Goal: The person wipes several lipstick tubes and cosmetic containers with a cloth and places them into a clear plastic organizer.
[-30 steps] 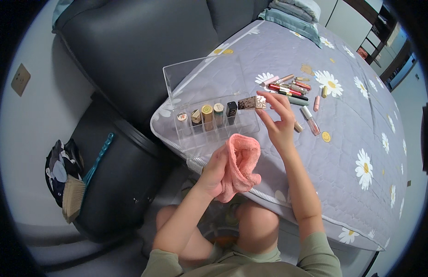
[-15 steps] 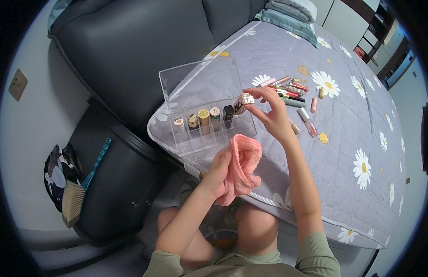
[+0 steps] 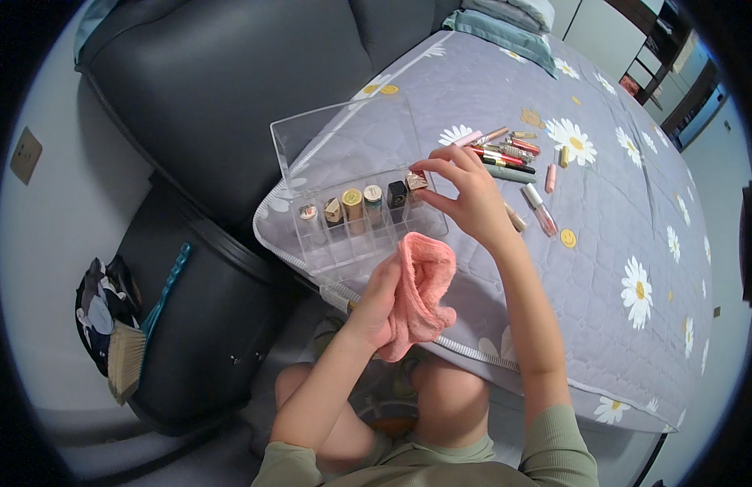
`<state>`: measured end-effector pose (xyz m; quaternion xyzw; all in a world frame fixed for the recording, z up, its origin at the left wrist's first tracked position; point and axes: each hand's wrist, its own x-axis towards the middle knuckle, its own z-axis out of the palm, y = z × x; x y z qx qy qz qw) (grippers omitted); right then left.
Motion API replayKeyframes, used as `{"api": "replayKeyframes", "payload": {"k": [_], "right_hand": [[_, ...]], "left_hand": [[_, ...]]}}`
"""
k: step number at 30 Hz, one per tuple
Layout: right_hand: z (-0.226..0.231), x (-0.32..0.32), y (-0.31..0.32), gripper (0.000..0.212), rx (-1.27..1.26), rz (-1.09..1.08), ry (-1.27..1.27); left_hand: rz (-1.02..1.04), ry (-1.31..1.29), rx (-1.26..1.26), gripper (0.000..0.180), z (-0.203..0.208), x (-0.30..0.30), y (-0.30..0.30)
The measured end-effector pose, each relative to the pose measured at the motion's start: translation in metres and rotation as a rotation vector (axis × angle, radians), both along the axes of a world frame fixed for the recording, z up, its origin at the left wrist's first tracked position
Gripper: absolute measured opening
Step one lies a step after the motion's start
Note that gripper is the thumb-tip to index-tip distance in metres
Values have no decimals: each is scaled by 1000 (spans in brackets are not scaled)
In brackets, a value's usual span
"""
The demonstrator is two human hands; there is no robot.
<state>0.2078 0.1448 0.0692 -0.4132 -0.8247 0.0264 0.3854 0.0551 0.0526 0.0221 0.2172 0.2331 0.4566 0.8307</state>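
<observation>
A bunched pink cloth [image 3: 424, 284] is in my left hand [image 3: 379, 299], its fingers closed round it in front of the bed edge. My right hand [image 3: 471, 193] pinches a lipstick [image 3: 416, 181] with a shiny patterned cap between thumb and fingertips. That lipstick stands in the far-right compartment of a clear divided box [image 3: 335, 261], its lower part partly hidden by the dividers. Along the same back row stand several other lipsticks, among them a gold-capped tube [image 3: 352, 201] and a black one [image 3: 397, 193]. The clear lid [image 3: 278, 146] is tilted up behind them.
Several cosmetic tubes and pencils [image 3: 506, 154] lie in a pile right of the box, and a clear tube with a white cap [image 3: 540, 211] lies nearer. A daisy-print quilted cover [image 3: 591, 235] spreads under them. A brush [image 3: 128, 357] stands at the far left.
My right hand has brought the lipstick left and down into the far-right compartment of the box. My left hand still holds the pink cloth in nearly the same place.
</observation>
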Motion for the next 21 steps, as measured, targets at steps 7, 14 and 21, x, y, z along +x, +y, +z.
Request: {"api": "replayKeyframes", "payload": {"k": [7, 14, 21], "right_hand": [[-3, -1, -3, 21, 96, -85, -92], [-3, -4, -5, 20, 115, -123, -75], [-1, -6, -8, 19, 97, -142, -89]], "left_hand": [[9, 51, 27, 43, 2, -3, -1], [-35, 71, 200, 51, -5, -12, 1], [5, 95, 247, 52, -6, -22, -1]]}}
